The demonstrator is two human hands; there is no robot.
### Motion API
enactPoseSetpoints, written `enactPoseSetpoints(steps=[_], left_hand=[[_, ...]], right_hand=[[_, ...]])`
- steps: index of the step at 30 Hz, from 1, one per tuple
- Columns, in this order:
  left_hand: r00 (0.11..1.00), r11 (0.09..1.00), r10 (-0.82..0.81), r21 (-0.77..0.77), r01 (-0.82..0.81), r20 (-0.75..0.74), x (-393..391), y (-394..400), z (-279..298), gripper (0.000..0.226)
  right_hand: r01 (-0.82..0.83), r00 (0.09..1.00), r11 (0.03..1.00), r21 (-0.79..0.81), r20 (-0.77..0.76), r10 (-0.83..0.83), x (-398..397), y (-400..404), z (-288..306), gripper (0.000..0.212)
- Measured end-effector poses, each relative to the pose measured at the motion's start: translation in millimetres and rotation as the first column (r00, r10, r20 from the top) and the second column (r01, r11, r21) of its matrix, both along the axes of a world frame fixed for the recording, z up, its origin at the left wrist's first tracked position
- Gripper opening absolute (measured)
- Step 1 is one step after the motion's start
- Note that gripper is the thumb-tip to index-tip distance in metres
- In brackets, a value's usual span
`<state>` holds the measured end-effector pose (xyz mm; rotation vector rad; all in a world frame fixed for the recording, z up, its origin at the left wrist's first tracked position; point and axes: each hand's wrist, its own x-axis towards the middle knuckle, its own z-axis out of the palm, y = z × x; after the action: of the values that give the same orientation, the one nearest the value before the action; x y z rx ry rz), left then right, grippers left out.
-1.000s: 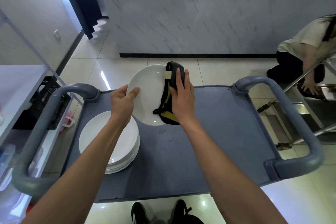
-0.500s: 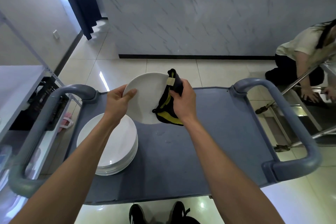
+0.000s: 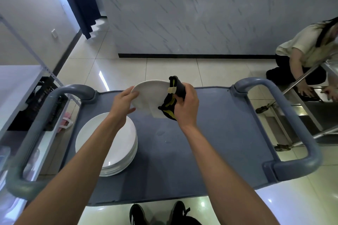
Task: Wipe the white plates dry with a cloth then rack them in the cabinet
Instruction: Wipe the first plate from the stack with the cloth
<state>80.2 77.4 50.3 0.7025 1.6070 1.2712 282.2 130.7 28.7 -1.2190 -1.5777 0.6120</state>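
Left hand [image 3: 123,103] pinches plate [image 3: 150,95] rim, frame centre; right hand [image 3: 184,105] grips cloth [image 3: 169,104] against it. Plate likely stiff, slick, breakable: hold by rim.

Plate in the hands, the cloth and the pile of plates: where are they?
plate [image 3: 148,95], head view, bare middle.
cloth [image 3: 170,109], head view, black and yellow fold.
pile of plates [image 3: 126,139], head view, top plate's right part.

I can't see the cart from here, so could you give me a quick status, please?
Left hand holds plate; right hand grips cloth on it. Stack waits on cart. Nothing in the way.
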Motion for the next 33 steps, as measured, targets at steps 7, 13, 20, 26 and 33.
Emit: enactPoseSetpoints(steps=[7, 13, 20, 26, 33], left_hand=[[0.93, 0.963, 0.14, -0.267, -0.047, 0.341, 11.0, 1.6, 3.6, 0.072], [0.86, 0.969, 0.121, -0.247, 0.006, 0.496, 24.4, 3.7, 21.2, 0.067], [0.789, 0.981, 0.155, -0.189, -0.051, 0.595, 40.6, 10.8, 36.0, 0.029], [0.758, 0.975, 0.209, -0.188, -0.117, 0.618, 31.9, 15.2, 30.7, 0.027], [0.821, 0.978, 0.207, -0.118, -0.171, 0.531, 20.1, 14.2, 28.5, 0.041]], right_hand=[[0.04, 0.995, 0.993, 0.115, 0.09, -0.051, 3.5, -3.0, -2.6, 0.028], [0.012, 0.981, 0.978, 0.207, 0.185, -0.052, 4.5, -7.8, -8.8, 0.029], [-0.051, 0.955, 0.957, 0.284, 0.294, -0.037, 3.2, -12.2, -13.6, 0.036], [-0.185, 0.927, 0.932, 0.311, 0.369, 0.061, 16.0, -10.4, -24.8, 0.034], [-0.326, 0.877, 0.908, 0.262, 0.441, 0.188, 21.4, -9.3, -29.4, 0.034]])
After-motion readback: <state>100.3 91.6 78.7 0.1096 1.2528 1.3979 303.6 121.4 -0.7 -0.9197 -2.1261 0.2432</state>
